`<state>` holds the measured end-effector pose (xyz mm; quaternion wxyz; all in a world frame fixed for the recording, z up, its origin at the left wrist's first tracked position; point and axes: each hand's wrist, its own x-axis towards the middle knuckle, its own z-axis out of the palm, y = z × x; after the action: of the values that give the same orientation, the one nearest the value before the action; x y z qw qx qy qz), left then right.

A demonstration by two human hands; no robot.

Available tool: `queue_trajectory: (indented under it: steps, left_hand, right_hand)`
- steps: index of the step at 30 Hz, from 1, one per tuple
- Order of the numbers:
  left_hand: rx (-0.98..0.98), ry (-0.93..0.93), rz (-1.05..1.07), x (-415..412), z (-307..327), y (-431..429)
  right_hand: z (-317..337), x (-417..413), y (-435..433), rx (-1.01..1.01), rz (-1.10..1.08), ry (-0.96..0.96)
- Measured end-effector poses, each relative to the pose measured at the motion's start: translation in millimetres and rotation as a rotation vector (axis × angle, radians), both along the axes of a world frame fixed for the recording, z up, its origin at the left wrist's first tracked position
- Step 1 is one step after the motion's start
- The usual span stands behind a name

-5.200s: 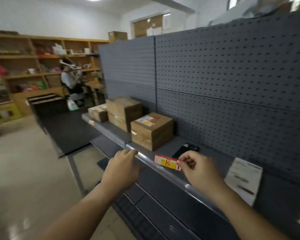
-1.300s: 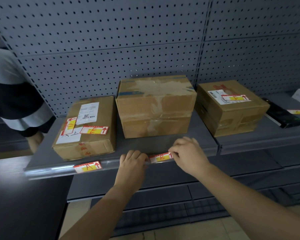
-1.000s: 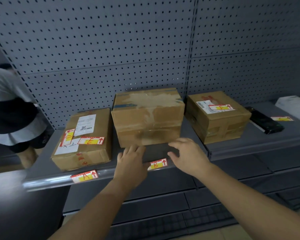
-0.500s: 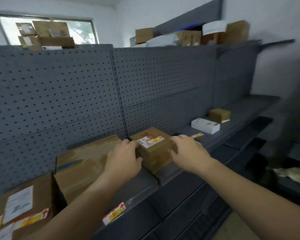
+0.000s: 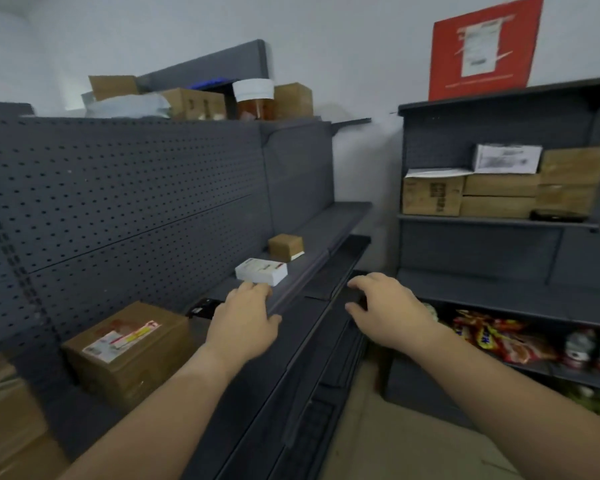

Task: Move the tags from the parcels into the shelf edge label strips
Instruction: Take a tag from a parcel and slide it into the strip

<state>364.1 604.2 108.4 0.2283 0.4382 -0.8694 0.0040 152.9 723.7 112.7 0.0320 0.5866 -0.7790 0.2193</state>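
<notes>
Grey pegboard shelving [image 5: 118, 188] runs off ahead; the one tag [image 5: 132, 336] I can see lies on the brown parcel [image 5: 125, 362], left of and nearer me than my left hand [image 5: 243, 327], its long axis roughly along the shelf. That hand is the closer one: palm down, fingers [image 5: 253, 289] straight and together, holding nothing, tips just beside a white parcel [image 5: 261, 271]. My right hand [image 5: 388, 306] hovers beyond the shelf edge strip [image 5: 302, 282], fingers loosely bent, empty.

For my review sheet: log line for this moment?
left hand: open, by white box | right hand: open, empty | brown parcel: tag on top
</notes>
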Motion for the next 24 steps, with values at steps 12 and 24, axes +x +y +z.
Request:
queue_trajectory:
  steps: [12,24]
  left_hand:
    - [0.064,0.024,0.055,-169.3,-7.3,-65.7]
    - [0.126,0.065,0.209,-203.1,-45.5,-222.0]
  right_hand:
    - [-5.8,-169.4,-77.7,-0.009,0.064,-0.061]
    - [-49.8,-216.1,-262.2,0.034,0.221,-0.108]
